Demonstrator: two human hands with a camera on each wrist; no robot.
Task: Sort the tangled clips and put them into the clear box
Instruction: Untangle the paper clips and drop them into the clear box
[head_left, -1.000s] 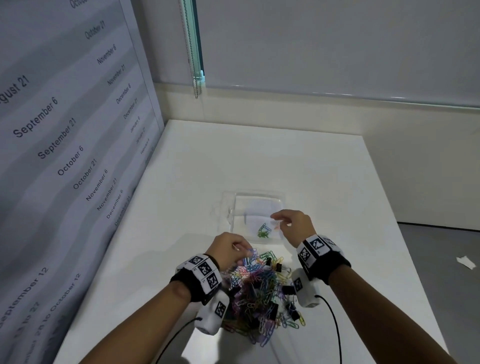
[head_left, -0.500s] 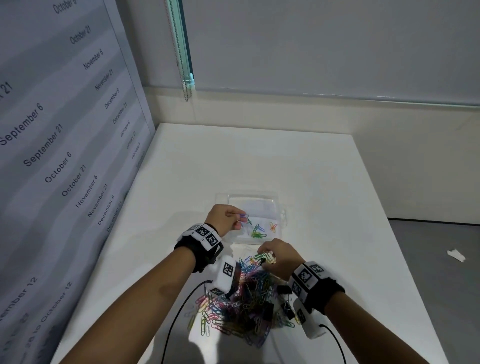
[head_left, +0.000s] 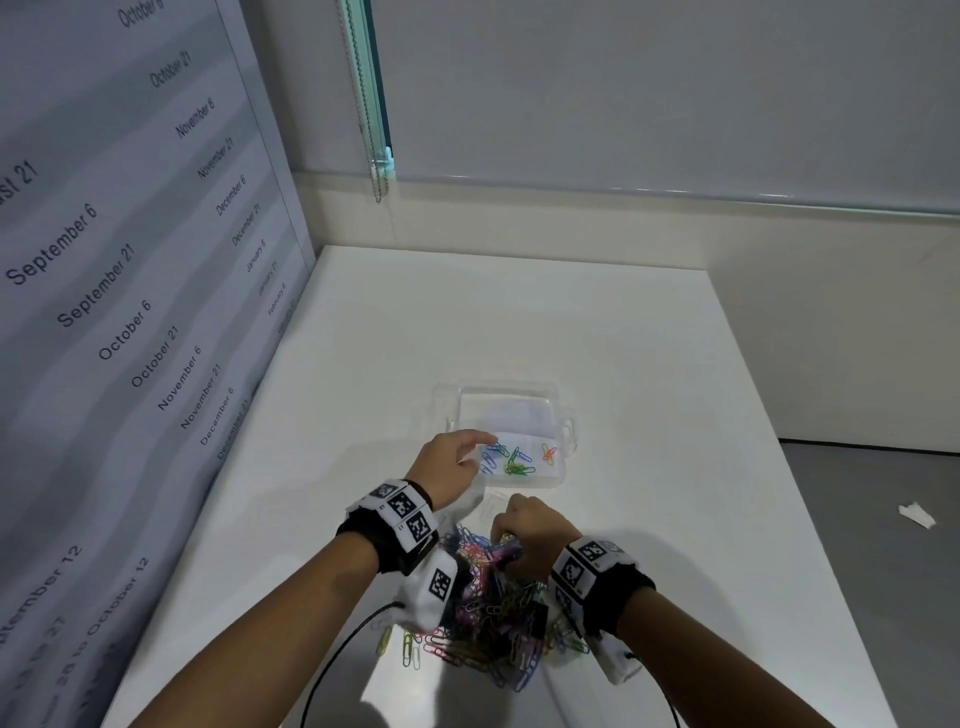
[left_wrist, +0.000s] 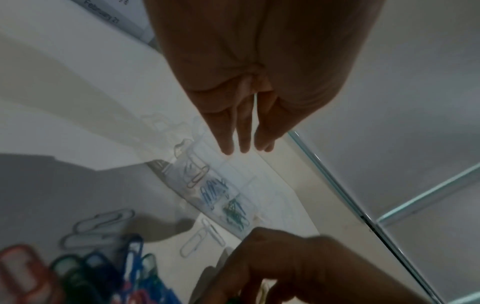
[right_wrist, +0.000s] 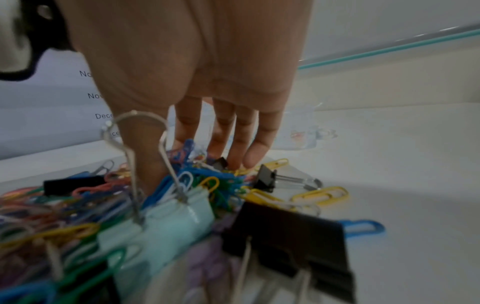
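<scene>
A tangled pile of coloured paper clips and binder clips lies on the white table near me. Beyond it stands the clear box, which holds blue clips, green clips and an orange clip. My left hand hovers over the box's near left corner with straight, empty fingers. My right hand reaches down into the far end of the pile. Its fingertips are buried among clips next to a mint binder clip, so any pinch is hidden.
A panel printed with dates walls off the table's left side. A blind cord hangs at the back. The table's right edge drops to a grey floor with a white scrap. A pale clip lies loose between box and pile.
My left hand carried a blue clip from the pile to the box and let it go; its fingers are now straight. My right hand came back from the box into the pile.
</scene>
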